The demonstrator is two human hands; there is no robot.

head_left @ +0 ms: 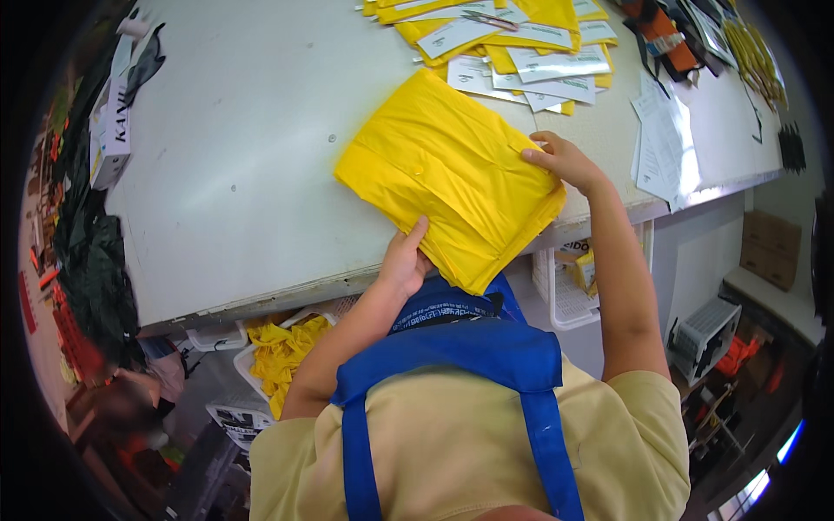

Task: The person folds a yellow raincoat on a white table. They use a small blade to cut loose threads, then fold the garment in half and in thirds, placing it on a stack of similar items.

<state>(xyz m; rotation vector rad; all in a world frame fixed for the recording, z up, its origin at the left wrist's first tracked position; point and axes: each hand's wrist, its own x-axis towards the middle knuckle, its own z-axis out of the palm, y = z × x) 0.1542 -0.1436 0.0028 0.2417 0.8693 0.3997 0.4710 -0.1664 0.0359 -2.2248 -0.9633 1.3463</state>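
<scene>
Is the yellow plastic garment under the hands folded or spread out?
Folded: the yellow plastic garment lies as a compact layered rectangle on the grey table, both hands pressing its edges.

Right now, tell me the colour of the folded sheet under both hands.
Bright yellow folded sheet; head view shows it best.
</scene>
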